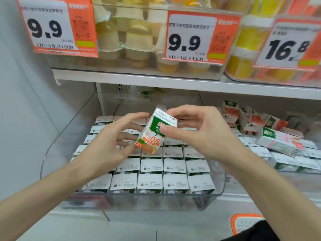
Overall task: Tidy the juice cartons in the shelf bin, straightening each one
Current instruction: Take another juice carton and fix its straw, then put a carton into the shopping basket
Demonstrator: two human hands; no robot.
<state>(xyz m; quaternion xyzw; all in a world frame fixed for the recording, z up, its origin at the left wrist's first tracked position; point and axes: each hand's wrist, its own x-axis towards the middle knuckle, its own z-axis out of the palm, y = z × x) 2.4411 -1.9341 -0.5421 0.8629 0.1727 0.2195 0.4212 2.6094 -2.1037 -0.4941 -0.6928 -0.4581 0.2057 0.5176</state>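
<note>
Head view: a small white and green juice carton (156,134) with an orange label is up in the air, tilted, over the clear plastic shelf bin (156,200). The right hand (199,131) pinches its top. The left hand (111,141) has wide fingers beside it. The white carton rows (175,166) below look neat, so I think little is left.
</note>
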